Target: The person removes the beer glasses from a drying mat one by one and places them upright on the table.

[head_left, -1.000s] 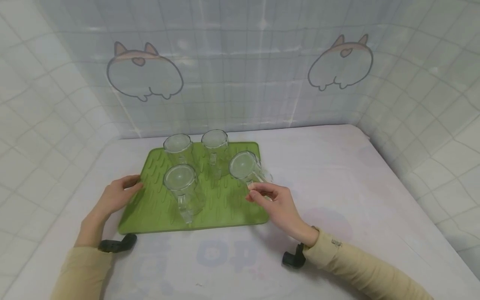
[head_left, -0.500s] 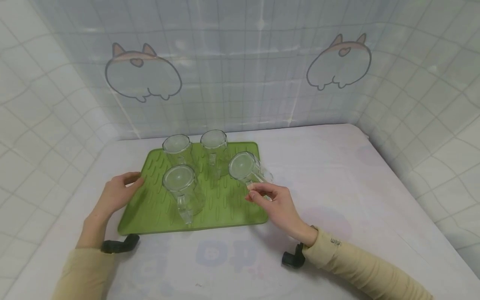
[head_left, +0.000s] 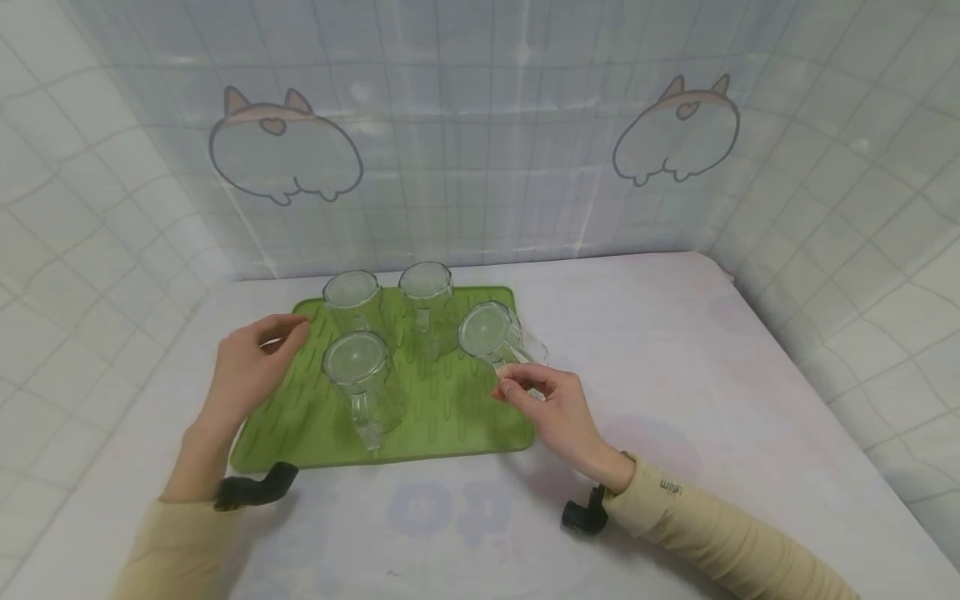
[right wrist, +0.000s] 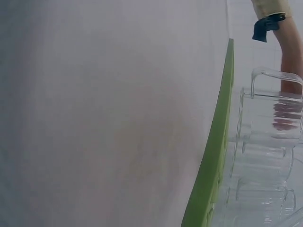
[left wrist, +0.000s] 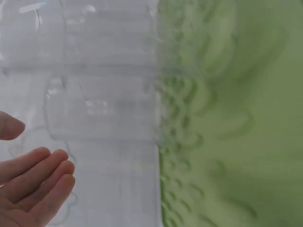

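A green ribbed mat [head_left: 450, 425] bears several clear glass mugs, bottoms up. My right hand [head_left: 558, 412] pinches the handle of the right mug [head_left: 485, 329], which tilts over the mat's right side. My left hand [head_left: 251, 362] hovers over the mat's left edge with fingers bent loosely and nothing held; the left wrist view shows its thumb apart from the fingers [left wrist: 42, 182]. Beside it stand the front left mug [head_left: 358, 358] and the back left mug [head_left: 352, 292]. Another mug [head_left: 427, 283] stands at the back middle.
The mat lies on a pale cloth-covered table [head_left: 645, 333]. Behind it rises a gridded curtain [head_left: 480, 167] with two cartoon animal drawings, and similar gridded sheets flank both sides. A black wrist device [head_left: 258, 486] is on the left wrist, another [head_left: 585, 514] on the right.
My left hand has left the mat's left edge, moving up and right over the mat toward the left mugs. My right hand keeps its pinch on the mug handle, almost still.
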The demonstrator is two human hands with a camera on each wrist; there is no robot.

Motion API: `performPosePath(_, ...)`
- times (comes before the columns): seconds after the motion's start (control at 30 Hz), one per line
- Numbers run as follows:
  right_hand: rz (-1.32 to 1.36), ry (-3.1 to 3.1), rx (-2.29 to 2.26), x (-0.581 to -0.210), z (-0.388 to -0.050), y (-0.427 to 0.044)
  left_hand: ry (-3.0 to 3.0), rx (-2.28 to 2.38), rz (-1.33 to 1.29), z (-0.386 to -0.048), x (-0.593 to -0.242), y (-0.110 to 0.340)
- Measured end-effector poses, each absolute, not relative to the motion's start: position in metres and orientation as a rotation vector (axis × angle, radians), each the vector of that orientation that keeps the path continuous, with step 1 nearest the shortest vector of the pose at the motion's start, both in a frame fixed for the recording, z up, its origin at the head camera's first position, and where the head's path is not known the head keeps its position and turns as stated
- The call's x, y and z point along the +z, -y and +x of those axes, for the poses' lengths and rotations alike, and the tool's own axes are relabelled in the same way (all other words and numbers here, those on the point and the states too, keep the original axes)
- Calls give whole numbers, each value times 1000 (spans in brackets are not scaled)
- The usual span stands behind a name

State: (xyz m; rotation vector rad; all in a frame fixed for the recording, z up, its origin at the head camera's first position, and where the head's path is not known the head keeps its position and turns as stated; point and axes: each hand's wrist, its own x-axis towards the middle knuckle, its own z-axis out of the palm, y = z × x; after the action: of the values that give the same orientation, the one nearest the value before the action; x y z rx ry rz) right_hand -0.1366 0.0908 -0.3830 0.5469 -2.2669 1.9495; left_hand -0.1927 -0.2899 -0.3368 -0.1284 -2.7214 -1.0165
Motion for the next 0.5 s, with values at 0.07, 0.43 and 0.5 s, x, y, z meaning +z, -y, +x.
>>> performPosePath(0.07, 546, 2266, 1947, -383, -137, -91, 2705, -1068, -134, -190, -332, 282)
performPosePath(0.43, 557, 2267, 1920, -384, -139, -93, 2750, -1146, -246, -179, -317, 249)
performPosePath(0.5, 559, 2268, 1918, -385, -139, -93, 2746, -1144, -268, -177, -315, 244)
